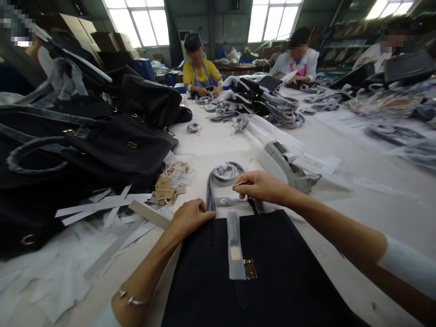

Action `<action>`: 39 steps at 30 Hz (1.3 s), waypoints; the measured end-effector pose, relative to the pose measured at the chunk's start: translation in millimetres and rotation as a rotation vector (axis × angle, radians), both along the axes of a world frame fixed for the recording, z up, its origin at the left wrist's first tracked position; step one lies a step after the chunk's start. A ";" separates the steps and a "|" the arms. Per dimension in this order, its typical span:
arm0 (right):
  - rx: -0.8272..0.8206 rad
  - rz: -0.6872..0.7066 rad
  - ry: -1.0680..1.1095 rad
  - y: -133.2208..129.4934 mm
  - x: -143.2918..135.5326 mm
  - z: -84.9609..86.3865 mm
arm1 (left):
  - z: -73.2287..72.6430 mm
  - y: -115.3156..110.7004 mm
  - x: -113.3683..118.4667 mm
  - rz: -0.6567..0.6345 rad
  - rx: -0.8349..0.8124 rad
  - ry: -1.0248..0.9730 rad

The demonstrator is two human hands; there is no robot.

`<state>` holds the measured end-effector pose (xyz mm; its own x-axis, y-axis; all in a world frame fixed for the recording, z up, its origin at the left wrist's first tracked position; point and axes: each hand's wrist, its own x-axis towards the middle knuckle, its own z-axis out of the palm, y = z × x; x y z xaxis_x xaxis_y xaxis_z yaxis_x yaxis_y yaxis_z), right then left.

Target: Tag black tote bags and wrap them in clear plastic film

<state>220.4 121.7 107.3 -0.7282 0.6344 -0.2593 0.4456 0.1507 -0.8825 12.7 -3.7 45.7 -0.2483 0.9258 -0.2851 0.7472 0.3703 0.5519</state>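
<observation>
A black handbag (272, 272) lies in front of me, with a gold clasp (250, 269) and a plastic-wrapped strap tab (234, 245) on its front. My left hand (192, 219) grips the bag's upper left corner, thumb on top; its other fingers are partly hidden. Above the bag's top edge, my right hand (261, 186) is closed in a pinch on a thin white string (240, 183). Just beyond the bag, a wrapped shoulder strap (223, 172) lies coiled on the table, near a grey tab with a gold C-shaped mark (224, 201).
Paper tags with strings (166, 186) and white strips (98, 204) lie at left beside piled black bags (119, 141). A grey tape dispenser (289, 165) stands at right. Wrapped straps and bag parts (259, 97) are heaped farther back, where several co-workers (200, 68) work.
</observation>
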 end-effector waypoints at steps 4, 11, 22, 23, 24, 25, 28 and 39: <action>-0.002 0.130 -0.129 -0.6 -38.3 -22.9 | -2.7 3.9 3.6 0.028 0.033 0.028; -0.071 0.239 -0.319 4.5 -69.4 -53.1 | -15.6 -11.1 -5.4 0.145 0.125 -0.734; -0.487 0.357 -0.077 1.2 -65.2 -56.7 | -15.9 -15.1 -5.3 0.083 0.209 -0.988; -0.498 0.362 -0.072 0.5 -65.5 -57.1 | -17.3 -15.0 -5.3 0.072 0.240 -0.879; -0.510 0.370 -0.070 -0.2 -65.8 -57.9 | -18.4 -14.9 -5.3 0.061 0.273 -0.762; -0.522 0.377 -0.067 -0.9 -66.3 -59.0 | -19.1 -14.9 -5.2 0.049 0.306 -0.651; -0.561 0.355 -0.036 -3.7 -68.0 -63.9 | -18.5 -14.7 -5.8 -0.011 0.418 -0.461; -0.503 0.193 0.015 -23.9 -70.1 -58.6 | -16.3 -19.4 -10.2 -0.029 0.439 -0.342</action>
<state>150.3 97.9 48.8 -0.8252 0.2888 -0.4854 0.4386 -0.2139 -0.8729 2.5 -23.1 29.4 -0.1822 0.9808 0.0693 0.5050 0.0329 0.8625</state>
